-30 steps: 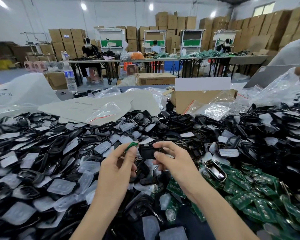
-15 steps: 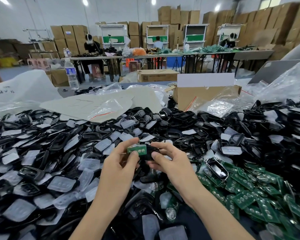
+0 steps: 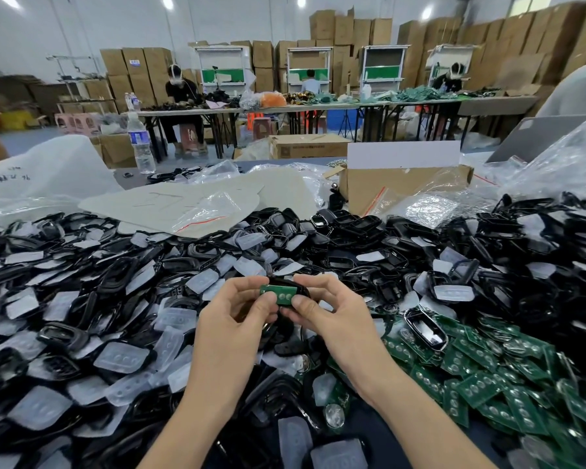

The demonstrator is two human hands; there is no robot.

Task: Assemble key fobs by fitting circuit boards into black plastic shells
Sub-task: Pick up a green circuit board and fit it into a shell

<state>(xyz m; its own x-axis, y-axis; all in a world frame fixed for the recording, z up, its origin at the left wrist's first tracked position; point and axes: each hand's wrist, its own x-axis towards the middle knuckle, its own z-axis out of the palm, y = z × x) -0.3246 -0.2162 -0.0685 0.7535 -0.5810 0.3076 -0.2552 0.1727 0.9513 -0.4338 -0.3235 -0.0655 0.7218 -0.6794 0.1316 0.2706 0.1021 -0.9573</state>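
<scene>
In a warehouse hall walled with stacked cartons [image 3: 345, 25], at a table [image 3: 291, 162] buried under loose parts. Pinching a green circuit board [image 3: 275, 293] with the left hand [image 3: 237, 319], thumb and forefinger clamped on its left end. Gripping a black shell [image 3: 295, 288] with the right hand [image 3: 332, 319], thumb below and curled fingers above. Raised clear of the heap and close in, probably to sight the board's edge against the shell's opening. Only partly in, leaving the left end jutting out, so judged mid-insertion and not yet seated. Turned with the round contacts facing up, seemingly to keep orientation in check. Within easy reach: green boards [image 3: 481, 384] heaped to the right, black shells [image 3: 115, 275] and translucent button pads [image 3: 122, 357] to the left and ahead. Farther off, an open cardboard box [image 3: 403, 184], plastic bags [image 3: 430, 204], a water bottle [image 3: 141, 143], and long tables [image 3: 285, 108] with other workers seated.
</scene>
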